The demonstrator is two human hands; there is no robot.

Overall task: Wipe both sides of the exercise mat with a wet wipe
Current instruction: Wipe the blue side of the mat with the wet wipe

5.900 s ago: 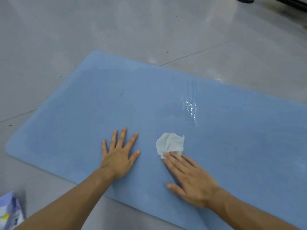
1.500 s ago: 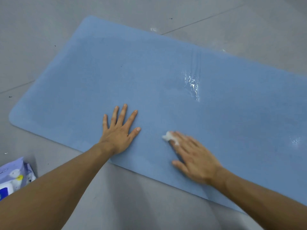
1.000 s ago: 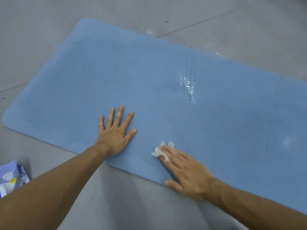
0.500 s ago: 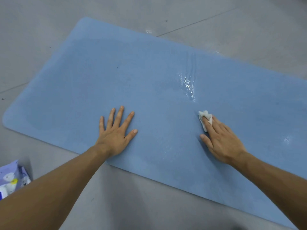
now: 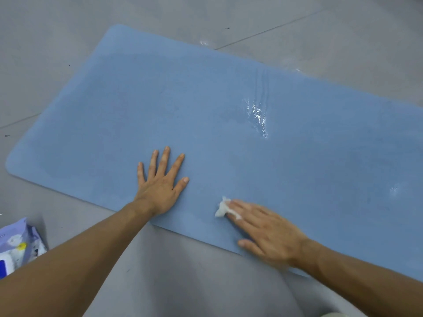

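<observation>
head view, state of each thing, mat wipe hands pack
exercise mat: flat on floor, wet patches glinting
wet wipe: crumpled, pressed onto exercise mat
left hand: flat, fingers spread, on exercise mat
right hand: fingers straight, pressing wet wipe
wipes pack: on floor, partly out of frame

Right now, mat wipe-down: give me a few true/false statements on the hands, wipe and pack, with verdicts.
1. The left hand lies flat, fingers spread, on the blue foam exercise mat. True.
2. The crumpled white wet wipe is under the left hand. False: the right hand presses it onto the mat with straight fingers, close to the near edge.
3. A shiny wet patch shows on the mat, farther away than both hands. True.
4. The purple wipes pack sits on the mat. False: it lies on the grey floor, left of the mat.
</observation>
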